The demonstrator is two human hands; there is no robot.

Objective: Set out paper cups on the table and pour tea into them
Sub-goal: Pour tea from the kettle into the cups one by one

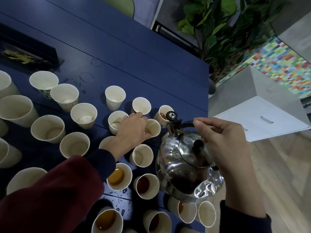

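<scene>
Office break area, white drawer cabinet [262,118], potted plant [223,22]

One head-worn wide-angle view, steeply down and forward, close above the blue table [134,47].

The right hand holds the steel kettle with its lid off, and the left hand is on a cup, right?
No, the head view shows the lid on the kettle. The right hand does hold the kettle, and the left hand is on a cup.
</scene>
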